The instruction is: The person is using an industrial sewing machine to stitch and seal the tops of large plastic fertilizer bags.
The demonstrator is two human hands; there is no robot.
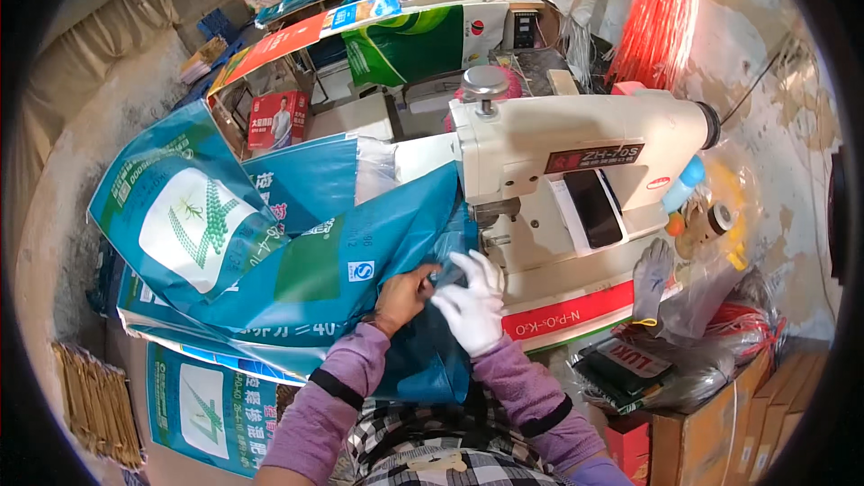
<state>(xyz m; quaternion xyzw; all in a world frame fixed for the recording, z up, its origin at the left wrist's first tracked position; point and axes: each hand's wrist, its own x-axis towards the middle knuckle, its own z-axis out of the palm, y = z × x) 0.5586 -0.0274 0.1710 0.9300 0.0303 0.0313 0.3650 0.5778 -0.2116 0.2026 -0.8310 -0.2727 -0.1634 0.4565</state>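
A: Which step is she working on here?

B: By the look of it, she is feeding the edge of the blue woven sack point(360, 261) toward the needle of the cream sewing machine point(576, 153). The bare left hand point(403, 295) is pinching the sack's edge, its fingers closed on the fabric. The right hand point(472, 301), wearing a white glove, is lying on the same edge just beside it, fingers curled down and gripping the material

A: And where is the sack lying?

B: It is spreading leftward across the surface and folding down over her lap, its near corner sitting right by the presser foot point(493, 238), touching or nearly so; I cannot tell which

A: What is the next move asking for?

B: I would judge that both hands are needing to keep the edge flat and straight while guiding it under the foot, fingertips staying clear of the needle
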